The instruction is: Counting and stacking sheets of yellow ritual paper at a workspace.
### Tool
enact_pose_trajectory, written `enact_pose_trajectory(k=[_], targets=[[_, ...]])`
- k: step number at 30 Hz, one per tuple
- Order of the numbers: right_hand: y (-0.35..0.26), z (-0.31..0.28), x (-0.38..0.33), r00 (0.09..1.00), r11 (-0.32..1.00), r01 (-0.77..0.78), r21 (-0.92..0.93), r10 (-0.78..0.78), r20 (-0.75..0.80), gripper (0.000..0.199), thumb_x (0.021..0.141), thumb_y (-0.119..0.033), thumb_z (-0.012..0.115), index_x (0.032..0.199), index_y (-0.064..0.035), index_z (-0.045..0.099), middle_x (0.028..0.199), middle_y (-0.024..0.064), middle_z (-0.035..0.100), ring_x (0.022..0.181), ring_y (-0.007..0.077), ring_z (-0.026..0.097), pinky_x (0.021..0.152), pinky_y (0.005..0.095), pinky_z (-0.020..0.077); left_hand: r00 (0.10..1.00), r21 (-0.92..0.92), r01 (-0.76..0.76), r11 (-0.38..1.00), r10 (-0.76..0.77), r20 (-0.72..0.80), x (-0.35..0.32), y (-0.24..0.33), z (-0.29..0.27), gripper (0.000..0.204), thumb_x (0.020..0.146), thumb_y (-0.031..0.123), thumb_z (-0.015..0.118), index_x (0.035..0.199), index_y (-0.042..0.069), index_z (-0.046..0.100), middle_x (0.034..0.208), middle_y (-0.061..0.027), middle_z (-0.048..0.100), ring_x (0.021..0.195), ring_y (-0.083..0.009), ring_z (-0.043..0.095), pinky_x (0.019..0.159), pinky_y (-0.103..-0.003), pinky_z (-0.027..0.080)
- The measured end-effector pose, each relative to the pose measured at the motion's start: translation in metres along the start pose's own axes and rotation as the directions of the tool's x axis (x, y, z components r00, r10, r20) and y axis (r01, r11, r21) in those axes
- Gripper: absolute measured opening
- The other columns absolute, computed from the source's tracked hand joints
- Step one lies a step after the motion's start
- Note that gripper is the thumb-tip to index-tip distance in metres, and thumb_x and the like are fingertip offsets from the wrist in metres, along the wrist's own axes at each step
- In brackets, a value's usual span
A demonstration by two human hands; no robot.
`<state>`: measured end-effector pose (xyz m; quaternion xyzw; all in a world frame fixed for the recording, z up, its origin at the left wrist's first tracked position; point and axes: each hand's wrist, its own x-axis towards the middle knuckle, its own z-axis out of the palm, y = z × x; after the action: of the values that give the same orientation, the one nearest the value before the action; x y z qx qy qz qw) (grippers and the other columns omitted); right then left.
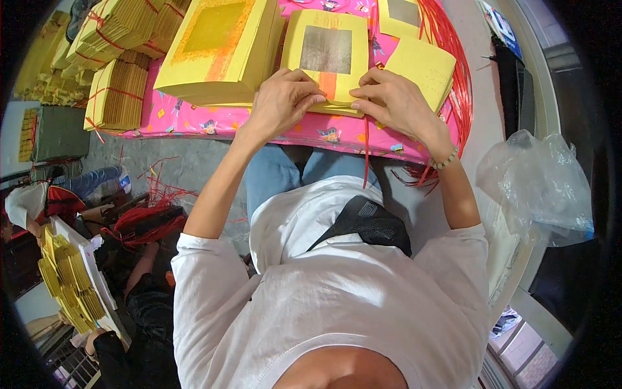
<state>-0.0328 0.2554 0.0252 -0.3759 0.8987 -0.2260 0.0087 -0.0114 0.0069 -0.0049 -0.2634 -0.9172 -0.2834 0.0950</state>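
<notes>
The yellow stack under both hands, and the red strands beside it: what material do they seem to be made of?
The yellow stack looks like thin matte paper: many sheet edges, with a dull silvery foil-like square on top. The red strands look like glossy plastic string, thin and springy, though that is less certain.

A single head-worn fisheye view is looking steeply down from above the person's own shoulders, facing forward over the white shirt [337,305] toward the pink tabletop [214,120]. It is sitting close, so the tabletop is filling the upper frame. Beyond the tabletop's left edge, the floor [175,162] is curving away toward the dark rim.
</notes>
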Motion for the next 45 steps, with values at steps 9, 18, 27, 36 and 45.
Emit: enact_pose_trajectory(k=[9,18,27,36,45], targets=[[0.001,0.0,-0.001,1.0,1.0,0.011,-0.003,-0.011,-0.006,0.026,0.083,-0.028,0.064,0.094,-0.0045,0.071,0.093,0.0105,0.062,0.085,0.0279,0.062,0.075,0.0386,0.0496,1.0,-0.024,-0.021,0.999,0.02,-0.021,0.0,0.001,0.0,0.014,0.08,0.022,0.068,0.085,0.009,0.071,0.084,-0.0053,0.063,0.081,-0.0254,0.058,0.071,-0.038,0.049],[-0.005,0.0,0.0,0.997,0.997,-0.072,-0.038,0.072,0.004,0.023,0.085,-0.024,0.062,0.094,-0.0042,0.07,0.093,0.0089,0.062,0.083,0.0263,0.062,0.075,0.0355,0.0492,0.996,0.0,-0.03,1.0,0.03,-0.078,0.001,0.005,0.004,0.011,0.082,0.018,0.066,0.084,0.007,0.066,0.081,-0.0064,0.06,0.076,-0.0271,0.055,0.069,-0.038,0.047],[-0.025,0.006,0.004,0.786,0.991,-0.005,0.134,0.087,-0.612,0.055,0.075,-0.02,0.077,0.118,-0.0006,0.049,0.109,0.0154,0.049,0.095,0.025,0.055,0.075,0.0351,0.049,0.898,-0.069,0.025,0.997,-0.053,-0.436,0.01,0.018,0.002,0.005,0.086,0.008,0.061,0.088,0.004,0.059,0.075,-0.0112,0.058,0.07,-0.0293,0.055,0.063,-0.038,0.045],[-0.029,0.023,0.024,0.824,0.39,0.084,0.917,0.491,-0.284,0.094,0.077,-0.022,0.078,0.141,0.0022,0.014,0.131,0.0226,0.036,0.127,0.0278,0.037,0.097,0.0378,0.0437,0.763,-0.109,-0.041,0.993,-0.039,-0.646,0.015,0.066,-0.038,0.003,0.088,0.004,0.059,0.089,0.001,0.058,0.072,-0.0112,0.054,0.063,-0.026,0.053,0.056,-0.034,0.042],[-0.048,0.004,0.023,0.961,0.1,0.154,0.983,0.217,-0.173,0.088,0.074,-0.016,0.079,0.14,-0.0006,0.023,0.134,0.0125,0.042,0.128,0.0224,0.04,0.104,0.0375,0.0359,0.881,-0.835,-0.04,0.549,-0.374,-0.288,0.003,0.078,-0.051,0.016,0.099,0.016,0.047,0.096,0.001,0.053,0.078,0.0048,0.047,0.073,-0.0027,0.042,0.065,-0.02,0.037]])
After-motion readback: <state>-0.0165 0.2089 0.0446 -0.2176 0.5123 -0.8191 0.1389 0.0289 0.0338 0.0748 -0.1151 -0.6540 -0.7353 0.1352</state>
